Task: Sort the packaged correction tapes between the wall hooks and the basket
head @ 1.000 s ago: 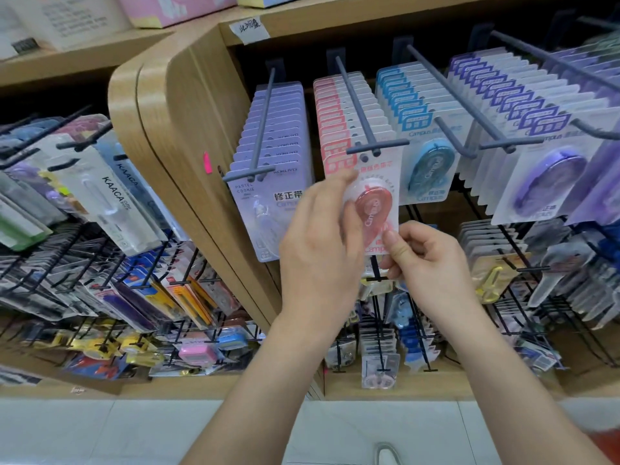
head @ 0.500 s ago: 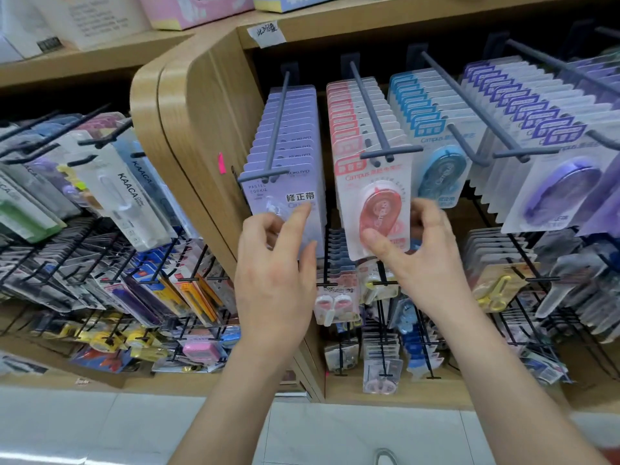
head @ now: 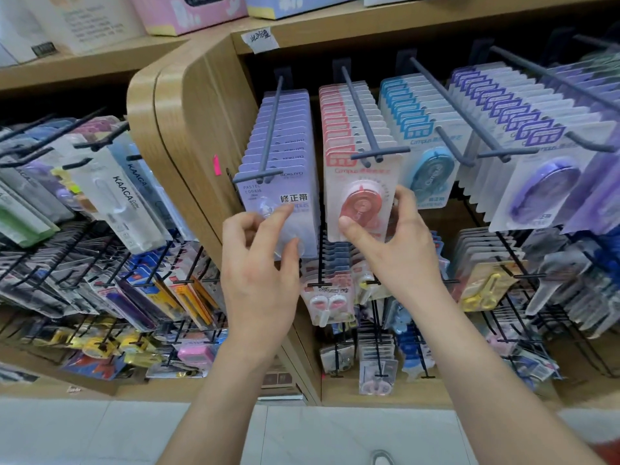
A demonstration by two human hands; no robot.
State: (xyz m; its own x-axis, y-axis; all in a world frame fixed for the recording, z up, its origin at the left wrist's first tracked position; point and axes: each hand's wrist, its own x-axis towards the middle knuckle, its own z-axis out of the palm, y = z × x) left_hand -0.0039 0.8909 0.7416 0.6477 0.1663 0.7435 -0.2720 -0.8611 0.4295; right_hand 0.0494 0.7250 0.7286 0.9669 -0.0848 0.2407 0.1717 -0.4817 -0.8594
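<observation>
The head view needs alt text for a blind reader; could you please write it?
A right hand pinches the front red correction tape pack on a wall hook; the left hand is at the lilac pack. Blue packs and purple packs hang alongside.

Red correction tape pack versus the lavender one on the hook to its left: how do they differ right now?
The red pack is a white card with a red dispenser; the lavender pack is lavender with a clear one. The right hand pinches the red pack; the left hand only curls before the lavender pack, grip unclear. Both hang foremost on neighbouring hooks.
</observation>
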